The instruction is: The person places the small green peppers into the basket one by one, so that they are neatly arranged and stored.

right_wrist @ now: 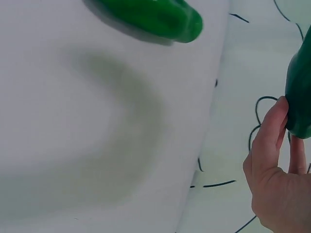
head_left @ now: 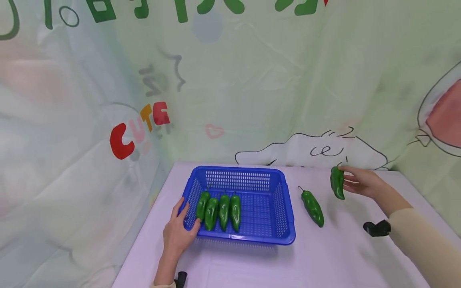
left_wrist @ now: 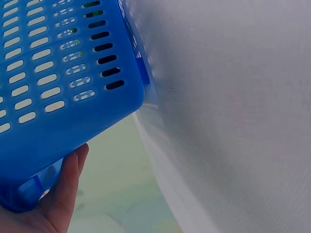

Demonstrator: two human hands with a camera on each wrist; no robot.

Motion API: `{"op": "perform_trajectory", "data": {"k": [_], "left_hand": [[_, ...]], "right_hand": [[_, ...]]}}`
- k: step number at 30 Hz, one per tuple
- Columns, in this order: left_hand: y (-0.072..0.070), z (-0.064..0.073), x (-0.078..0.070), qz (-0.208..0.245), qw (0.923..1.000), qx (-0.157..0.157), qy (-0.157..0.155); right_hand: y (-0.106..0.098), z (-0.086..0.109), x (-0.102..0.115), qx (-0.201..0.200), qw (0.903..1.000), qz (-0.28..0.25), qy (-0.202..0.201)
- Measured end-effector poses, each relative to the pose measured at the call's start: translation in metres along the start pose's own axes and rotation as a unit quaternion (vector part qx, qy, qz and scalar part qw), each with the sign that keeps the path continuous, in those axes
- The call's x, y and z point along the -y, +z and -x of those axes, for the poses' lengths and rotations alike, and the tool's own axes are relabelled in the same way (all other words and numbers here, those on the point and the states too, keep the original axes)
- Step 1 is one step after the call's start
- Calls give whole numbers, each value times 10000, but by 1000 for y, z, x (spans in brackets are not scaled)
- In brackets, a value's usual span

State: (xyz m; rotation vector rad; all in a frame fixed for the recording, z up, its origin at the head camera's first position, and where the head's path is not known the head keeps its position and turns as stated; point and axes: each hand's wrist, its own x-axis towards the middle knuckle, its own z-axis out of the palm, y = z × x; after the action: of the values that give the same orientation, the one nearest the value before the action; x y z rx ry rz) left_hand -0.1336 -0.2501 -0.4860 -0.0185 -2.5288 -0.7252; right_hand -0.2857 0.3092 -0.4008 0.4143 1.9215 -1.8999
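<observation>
A blue plastic basket (head_left: 252, 239) with slotted walls stands on the table. Several green chili peppers (head_left: 223, 212) lie side by side in its left half, stems toward the back. My left hand (head_left: 179, 232) grips the basket's rim at the near left corner; in the left wrist view its fingers (left_wrist: 68, 189) lie along the outside of the rim. Raised over the table at the far right, my right hand (head_left: 363, 183) pinches a green chili pepper (head_left: 337, 183) near its stem end, tip hanging down. Another pepper (head_left: 312, 208) lies on the table between basket and right hand.
The white-covered table (head_left: 324, 256) ends at the back against a printed cloth backdrop (head_left: 252, 100), which also rises along both sides. Black straps or mounts (head_left: 377, 229) sit at the wrists. The right arm casts a shadow on the table.
</observation>
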Motion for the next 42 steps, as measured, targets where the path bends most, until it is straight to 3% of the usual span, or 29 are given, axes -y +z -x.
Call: {"op": "perform_trajectory", "data": {"k": [8,14,35,42], "left_hand": [[0,3,1,16,9998,59,-167],[0,2,2,2,9999,54,-142],[-2,0,-4,29,9997,174,-163],[-3,0,-5,25,9997,152,-177]], "right_hand": [[13,1,18,48,9999,-129,45],[35,0,22,93,9998,-132,78],[171,-23,45,399,9990,-127,-171],[212,-31,44,573,9978,-80,-331]]}}
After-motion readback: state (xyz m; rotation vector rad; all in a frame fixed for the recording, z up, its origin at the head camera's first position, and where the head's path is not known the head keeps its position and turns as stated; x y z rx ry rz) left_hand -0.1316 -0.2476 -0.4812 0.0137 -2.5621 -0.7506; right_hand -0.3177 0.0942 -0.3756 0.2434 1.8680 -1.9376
